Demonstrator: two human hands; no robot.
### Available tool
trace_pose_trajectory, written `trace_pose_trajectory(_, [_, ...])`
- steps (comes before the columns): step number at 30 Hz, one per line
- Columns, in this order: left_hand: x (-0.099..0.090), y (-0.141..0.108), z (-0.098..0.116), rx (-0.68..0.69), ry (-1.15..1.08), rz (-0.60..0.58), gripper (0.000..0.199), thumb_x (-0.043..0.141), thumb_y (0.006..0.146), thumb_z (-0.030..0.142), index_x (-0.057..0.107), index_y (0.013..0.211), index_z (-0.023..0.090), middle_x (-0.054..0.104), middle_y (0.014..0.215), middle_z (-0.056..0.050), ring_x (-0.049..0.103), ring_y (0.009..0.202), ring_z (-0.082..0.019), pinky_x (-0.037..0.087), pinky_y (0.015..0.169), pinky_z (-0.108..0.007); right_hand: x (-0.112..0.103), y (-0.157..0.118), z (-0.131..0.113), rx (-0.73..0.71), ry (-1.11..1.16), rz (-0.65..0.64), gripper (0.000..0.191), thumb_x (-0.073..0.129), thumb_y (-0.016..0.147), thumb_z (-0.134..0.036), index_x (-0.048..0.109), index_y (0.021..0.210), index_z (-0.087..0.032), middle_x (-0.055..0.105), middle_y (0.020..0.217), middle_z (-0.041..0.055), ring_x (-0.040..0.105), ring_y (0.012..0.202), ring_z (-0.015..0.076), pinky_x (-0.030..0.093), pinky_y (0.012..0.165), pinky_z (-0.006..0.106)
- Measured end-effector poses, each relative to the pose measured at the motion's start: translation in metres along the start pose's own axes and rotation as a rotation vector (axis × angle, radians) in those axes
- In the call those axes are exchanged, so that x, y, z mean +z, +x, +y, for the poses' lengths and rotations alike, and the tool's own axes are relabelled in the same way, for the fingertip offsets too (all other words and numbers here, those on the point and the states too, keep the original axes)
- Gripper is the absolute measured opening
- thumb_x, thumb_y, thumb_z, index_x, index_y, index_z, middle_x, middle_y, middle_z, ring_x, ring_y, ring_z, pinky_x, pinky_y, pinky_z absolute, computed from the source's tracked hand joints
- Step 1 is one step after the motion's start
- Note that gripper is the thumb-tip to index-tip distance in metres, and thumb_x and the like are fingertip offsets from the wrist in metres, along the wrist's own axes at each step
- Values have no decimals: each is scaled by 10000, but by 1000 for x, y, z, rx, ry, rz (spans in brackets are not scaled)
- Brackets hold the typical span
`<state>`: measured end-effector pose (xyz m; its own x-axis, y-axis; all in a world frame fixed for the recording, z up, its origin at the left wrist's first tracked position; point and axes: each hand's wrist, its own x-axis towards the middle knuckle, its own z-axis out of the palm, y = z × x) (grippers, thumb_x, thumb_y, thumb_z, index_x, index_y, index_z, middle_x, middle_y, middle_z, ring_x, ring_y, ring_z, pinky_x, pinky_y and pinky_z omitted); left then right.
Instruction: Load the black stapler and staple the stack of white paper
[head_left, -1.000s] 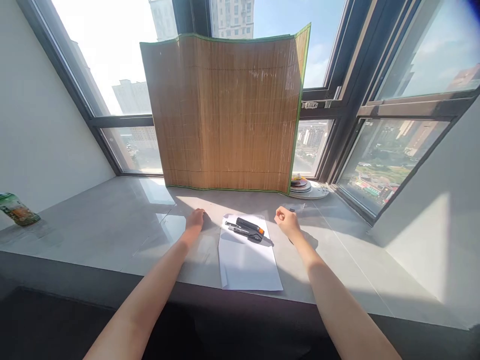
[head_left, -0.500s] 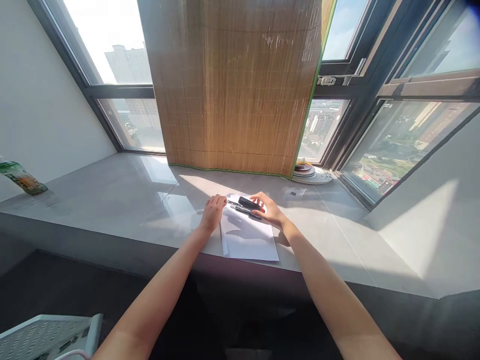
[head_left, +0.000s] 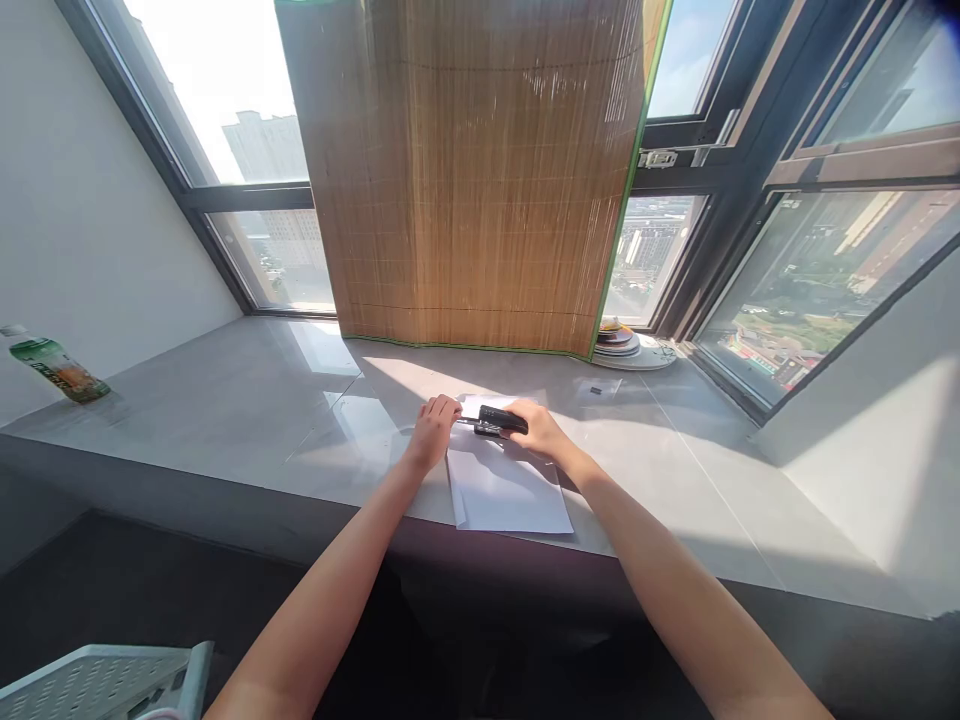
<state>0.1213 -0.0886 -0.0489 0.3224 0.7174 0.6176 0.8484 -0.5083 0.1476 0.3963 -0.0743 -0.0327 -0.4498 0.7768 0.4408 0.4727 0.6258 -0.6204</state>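
Note:
A black stapler [head_left: 496,418] is held sideways over white paper sheets [head_left: 511,495] on the grey stone sill. My right hand [head_left: 540,432] wraps round the stapler's right end, fingers closed on its black body. From the left end sticks out a thin metallic piece, and the fingers of my left hand [head_left: 435,430] are closed at its tip. Exactly what those fingertips pinch is hidden. The left edge of the paper is folded over in a narrow strip.
A small clear packet [head_left: 598,390] with a dark piece lies right of the paper. Stacked plates [head_left: 626,350] stand by the window, beside a hanging bamboo blind [head_left: 472,200]. A green-labelled bottle [head_left: 60,370] is at far left. A perforated light-coloured rack [head_left: 105,680] sits below the sill.
The stapler's two black arms, spread apart before, have come closer together. My right hand has a fuller grip on the body. The view has shifted slightly.

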Motion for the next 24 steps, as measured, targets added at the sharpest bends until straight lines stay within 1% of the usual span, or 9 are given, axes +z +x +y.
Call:
trace_pose_trajectory(3, [1, 0, 1, 49, 8, -34, 176, 556, 1052, 84, 678, 1074, 210, 726, 1090, -77, 639, 1023, -237, 446, 887, -349, 1, 2, 1, -29, 17, -19, 288, 768, 792, -184, 791, 1077, -220, 769, 1062, 57, 670, 986, 261, 529, 918, 394])
trace_pose_trajectory(5, [2, 0, 2, 82, 9, -65, 162, 577, 1046, 88, 685, 1068, 208, 731, 1076, -77, 635, 1012, -240, 440, 882, -350, 2, 2, 1, -38, 18, -36, 271, 771, 785, -184, 792, 1053, -216, 766, 1029, 49, 664, 978, 259, 522, 913, 389])
trace_pose_trajectory(9, [1, 2, 3, 112, -5, -144, 160, 599, 1035, 82, 696, 1039, 209, 741, 1075, -77, 639, 1026, -246, 425, 880, -350, 4, 1, 0, -26, 44, -55, 244, 770, 799, -197, 793, 1041, -210, 764, 1020, 47, 671, 972, 252, 521, 901, 376])
trace_pose_trajectory(12, [-3, 3, 5, 123, -19, -192, 143, 598, 1047, 106, 700, 1040, 207, 747, 1082, -80, 637, 1032, -250, 412, 878, -354, 3, 0, -2, -11, 42, -51, 265, 779, 789, -190, 795, 1052, -212, 767, 1039, 53, 678, 973, 255, 526, 902, 381])
trace_pose_trajectory(16, [-9, 2, 8, 126, -15, -214, 155, 579, 1059, 116, 707, 1072, 201, 754, 1100, -84, 630, 1027, -251, 395, 867, -363, 2, -1, -4, -10, 34, -49, 283, 783, 784, -189, 795, 1066, -208, 768, 1052, 65, 684, 997, 269, 528, 924, 402])
trace_pose_trajectory(24, [-16, 2, 14, 76, -43, -228, 152, 616, 1037, 120, 735, 1057, 210, 757, 1078, -76, 641, 1030, -245, 387, 880, -381, 2, -2, -2, 2, 62, -52, 294, 768, 789, -192, 799, 1081, -204, 768, 1058, 72, 687, 1003, 268, 529, 934, 407])
